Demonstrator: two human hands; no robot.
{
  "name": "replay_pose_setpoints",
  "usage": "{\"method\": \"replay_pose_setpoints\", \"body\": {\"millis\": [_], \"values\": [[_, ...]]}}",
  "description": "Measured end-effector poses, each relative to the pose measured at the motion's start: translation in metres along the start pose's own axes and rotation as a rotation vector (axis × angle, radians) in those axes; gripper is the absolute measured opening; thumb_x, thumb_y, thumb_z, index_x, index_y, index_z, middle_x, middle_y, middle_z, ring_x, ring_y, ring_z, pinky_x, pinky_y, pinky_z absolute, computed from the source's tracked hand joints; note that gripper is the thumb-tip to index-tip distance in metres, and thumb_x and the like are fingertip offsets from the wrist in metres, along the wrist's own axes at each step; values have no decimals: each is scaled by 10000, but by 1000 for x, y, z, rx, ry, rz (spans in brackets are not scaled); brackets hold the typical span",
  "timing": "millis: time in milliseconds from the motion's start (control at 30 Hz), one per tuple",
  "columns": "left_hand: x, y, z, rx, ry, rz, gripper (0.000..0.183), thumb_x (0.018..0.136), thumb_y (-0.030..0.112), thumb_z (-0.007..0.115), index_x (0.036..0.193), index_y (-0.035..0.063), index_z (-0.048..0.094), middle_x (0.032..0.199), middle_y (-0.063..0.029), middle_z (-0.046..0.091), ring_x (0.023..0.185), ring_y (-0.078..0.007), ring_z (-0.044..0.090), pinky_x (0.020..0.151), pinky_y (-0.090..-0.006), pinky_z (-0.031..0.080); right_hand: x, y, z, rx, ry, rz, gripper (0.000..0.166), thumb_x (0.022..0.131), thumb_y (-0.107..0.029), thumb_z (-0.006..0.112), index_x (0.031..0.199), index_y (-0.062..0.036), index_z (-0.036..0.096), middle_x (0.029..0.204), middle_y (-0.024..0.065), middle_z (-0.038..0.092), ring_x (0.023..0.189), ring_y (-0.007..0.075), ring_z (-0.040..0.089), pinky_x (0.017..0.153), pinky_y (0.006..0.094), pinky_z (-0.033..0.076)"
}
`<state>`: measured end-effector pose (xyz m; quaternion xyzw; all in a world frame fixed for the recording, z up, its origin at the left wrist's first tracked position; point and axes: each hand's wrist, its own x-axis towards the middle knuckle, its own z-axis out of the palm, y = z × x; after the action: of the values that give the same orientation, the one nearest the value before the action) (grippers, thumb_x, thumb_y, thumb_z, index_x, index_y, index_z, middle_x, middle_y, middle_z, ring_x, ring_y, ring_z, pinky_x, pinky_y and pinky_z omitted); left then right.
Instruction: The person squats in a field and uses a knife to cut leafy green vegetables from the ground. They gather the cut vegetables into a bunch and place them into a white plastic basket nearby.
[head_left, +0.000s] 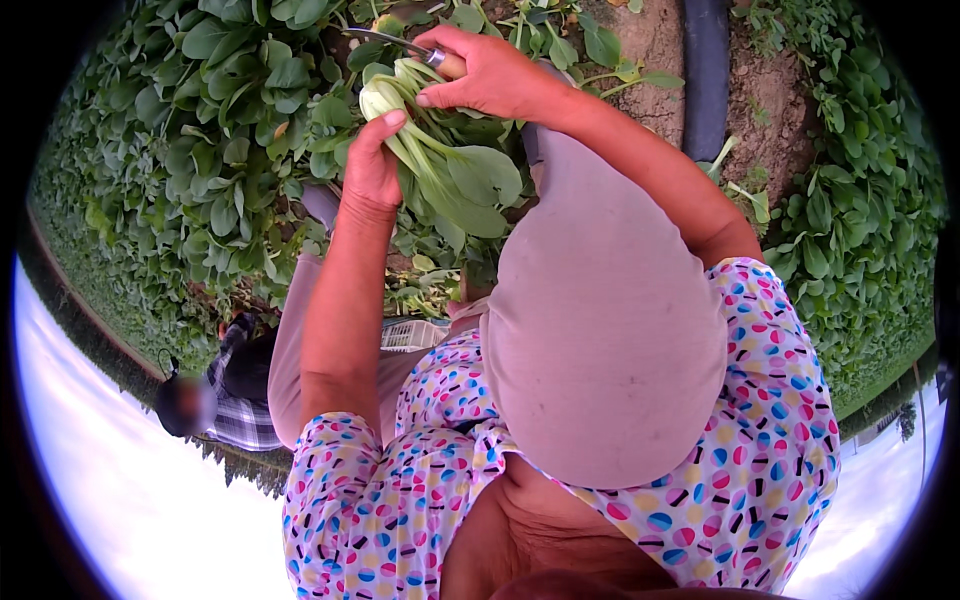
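Note:
My left hand (375, 161) is closed around a head of bok choy (431, 161), its thumb on the pale stem near the base. The leaves hang down toward my knees. In my right hand (487, 75) is the wooden handle of a small knife (442, 60); its dark curved blade points to the upper left, just above the bok choy's base. The right thumb touches the stems, close beside the left hand. Part of the right hand's grip is hidden by its fingers. Loose stems and leaves lie behind the plant.
Dense leafy greens (217, 135) grow at left, more (832, 225) at right. A dark hose or pipe (705, 82) runs over bare soil. A white plastic crate (411, 335) shows beneath me. My raised knee (607, 300) is close below the hands. Another person (244, 420) is at lower left.

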<state>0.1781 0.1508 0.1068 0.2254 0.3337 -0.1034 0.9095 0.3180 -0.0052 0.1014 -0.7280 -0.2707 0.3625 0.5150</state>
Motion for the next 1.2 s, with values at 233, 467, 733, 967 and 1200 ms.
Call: {"method": "replay_pose_setpoints", "body": {"millis": [233, 467, 733, 967, 1200], "values": [[-1, -4, 10, 210, 40, -9, 611, 827, 160, 654, 1388, 17, 459, 1214, -133, 635, 1109, -229, 622, 987, -388, 512, -4, 1, -7, 457, -137, 237, 358, 850, -111, 659, 1204, -87, 618, 830, -1, 633, 639, 55, 535, 575, 221, 447], [-5, 6, 6, 688, -136, -229, 653, 747, 164, 724, 1367, 65, 545, 955, -30, 682, 907, -121, 603, 833, -260, 474, 9, 35, -23, 105, -52, 56, 257, 795, -281, 635, 904, -48, 629, 761, 127, 649, 680, 348, 621, 622, 424, 502], [-41, -11, 36, 725, -197, -338, 691, 711, 49, 704, 1377, 53, 519, 852, -28, 647, 802, -132, 612, 818, -302, 516, 28, 43, -79, -626, 484, -82, 408, 891, -392, 599, 1115, -52, 625, 1030, 217, 678, 941, 399, 641, 765, 476, 499], [-27, -12, 22, 1160, -33, 86, 826, 716, 4, 670, 1495, 125, 423, 1108, -38, 618, 766, -90, 571, 714, -252, 509, 19, 45, -19, -425, -319, 154, 373, 956, -383, 473, 1158, -84, 571, 912, 154, 689, 874, 377, 656, 777, 485, 496], [-31, 4, -115, 1665, 677, -144, 1007, 690, 281, 755, 1554, 116, 266, 1145, -241, 674, 1005, -356, 677, 881, -400, 522, 3, 70, 4, -925, -670, 5, 226, 915, -242, 535, 1081, -100, 594, 921, 139, 701, 900, 341, 675, 749, 481, 516]]}}
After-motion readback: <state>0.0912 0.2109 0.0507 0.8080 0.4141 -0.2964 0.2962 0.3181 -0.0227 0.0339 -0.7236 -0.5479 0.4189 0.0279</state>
